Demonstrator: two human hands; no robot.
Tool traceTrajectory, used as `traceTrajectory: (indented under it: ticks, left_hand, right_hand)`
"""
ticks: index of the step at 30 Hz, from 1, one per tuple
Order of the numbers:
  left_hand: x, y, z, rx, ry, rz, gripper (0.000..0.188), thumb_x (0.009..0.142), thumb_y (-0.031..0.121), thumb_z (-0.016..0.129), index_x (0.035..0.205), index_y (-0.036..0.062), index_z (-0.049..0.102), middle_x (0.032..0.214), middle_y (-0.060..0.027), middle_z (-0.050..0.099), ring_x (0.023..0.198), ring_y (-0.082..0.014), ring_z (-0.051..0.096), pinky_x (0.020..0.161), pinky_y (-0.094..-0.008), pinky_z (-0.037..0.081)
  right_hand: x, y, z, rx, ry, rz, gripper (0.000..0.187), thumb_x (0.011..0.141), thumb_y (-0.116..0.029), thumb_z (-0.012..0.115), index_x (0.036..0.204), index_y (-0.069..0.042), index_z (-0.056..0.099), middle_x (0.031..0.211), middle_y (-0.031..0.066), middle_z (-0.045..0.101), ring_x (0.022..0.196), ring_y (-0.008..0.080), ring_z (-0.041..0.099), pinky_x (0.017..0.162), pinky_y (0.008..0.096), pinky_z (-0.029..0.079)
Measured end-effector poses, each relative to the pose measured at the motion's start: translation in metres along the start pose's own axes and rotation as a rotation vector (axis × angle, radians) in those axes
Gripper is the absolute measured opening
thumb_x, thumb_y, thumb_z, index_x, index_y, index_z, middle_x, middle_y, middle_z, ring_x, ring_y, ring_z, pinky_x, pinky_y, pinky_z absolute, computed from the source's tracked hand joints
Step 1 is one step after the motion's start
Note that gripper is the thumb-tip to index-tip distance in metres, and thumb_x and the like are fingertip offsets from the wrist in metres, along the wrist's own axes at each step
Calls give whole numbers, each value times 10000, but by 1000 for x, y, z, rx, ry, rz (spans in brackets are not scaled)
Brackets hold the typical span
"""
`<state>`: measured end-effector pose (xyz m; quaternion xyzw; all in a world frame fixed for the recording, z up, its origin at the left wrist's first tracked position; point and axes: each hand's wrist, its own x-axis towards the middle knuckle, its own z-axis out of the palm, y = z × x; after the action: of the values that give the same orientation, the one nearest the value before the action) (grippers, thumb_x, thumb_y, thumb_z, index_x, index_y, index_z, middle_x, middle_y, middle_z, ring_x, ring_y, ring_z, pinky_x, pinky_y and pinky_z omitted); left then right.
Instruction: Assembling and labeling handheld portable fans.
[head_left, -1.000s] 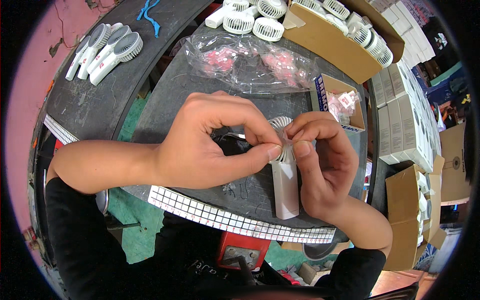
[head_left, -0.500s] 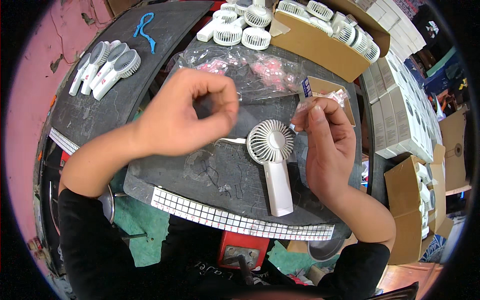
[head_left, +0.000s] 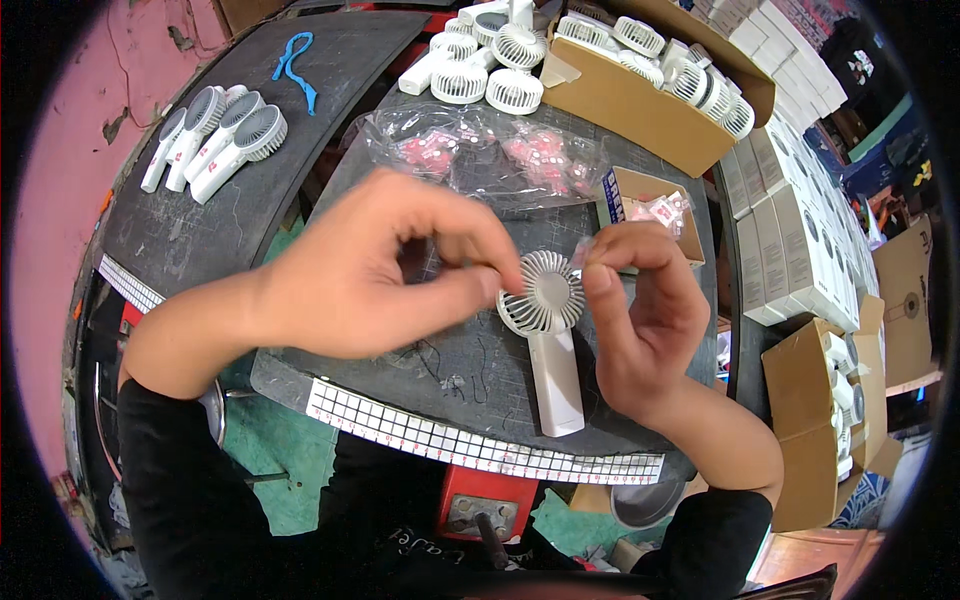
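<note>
A white handheld fan [head_left: 557, 385] lies on the dark table in front of me, its round grille away from me and its handle toward me. My left hand [head_left: 390, 270] hovers over the table at the grille's left side, thumb and forefinger pinched. Anything between those fingertips is too small to make out. To the right of the grille, my right hand [head_left: 650, 310] pinches a small piece of clear plastic film [head_left: 581, 252] between thumb and forefinger. The two pinches face each other above the fan's head.
Beyond the fan lies a clear bag [head_left: 480, 180] of pink-and-white pieces, beside a small open box [head_left: 612, 200]. A carton [head_left: 640, 105] of white fans stands behind. Several fans [head_left: 235, 140] and a blue strap [head_left: 292, 70] lie on the left table. White boxes [head_left: 790, 240] are stacked right.
My left hand has moved right and slightly down, closing its fingers into a pinch near the grille. My right hand has shifted a little left and down with the film.
</note>
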<state>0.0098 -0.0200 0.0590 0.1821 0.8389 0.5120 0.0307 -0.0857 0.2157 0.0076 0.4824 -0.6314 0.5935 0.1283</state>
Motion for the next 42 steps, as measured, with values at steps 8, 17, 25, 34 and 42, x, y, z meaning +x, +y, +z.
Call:
traceTrajectory:
  ticks: [8,17,25,34,42]
  left_hand:
    - [-3,-7,26,-556,13,-135,330,978,21,586,1301,-18,643,1144,-121,723,1033,-138,666,852,-289,549]
    - [-3,-15,35,-447,182,-19,281,954,41,689,1229,-16,690,1070,-69,752,916,-55,657,799,-228,519]
    - [-1,-17,37,-156,274,122,209,841,78,805,1040,34,760,907,-9,762,728,-6,636,572,-182,401]
    - [2,-19,38,-20,296,196,212,781,55,817,986,45,762,920,-44,760,673,-56,670,512,-198,401]
    - [0,-21,38,-59,296,196,294,784,49,811,1072,47,754,961,-52,761,665,-55,668,519,-187,409]
  right_hand:
    - [5,-3,0,-292,-126,-254,256,723,38,792,944,-49,694,924,100,690,811,244,647,714,335,476]
    - [11,-20,-3,-552,-202,-404,325,640,-95,862,947,-111,759,942,65,680,793,241,625,690,341,456]
    - [7,-12,-2,-99,28,-31,267,808,-81,804,1061,-34,734,967,116,673,810,214,628,728,313,481]
    - [8,-8,-2,-43,-148,8,170,818,38,784,978,14,733,939,133,692,879,208,685,771,302,526]
    - [6,-16,-2,-176,-151,-124,176,794,57,795,945,10,718,936,137,686,841,217,678,740,309,528]
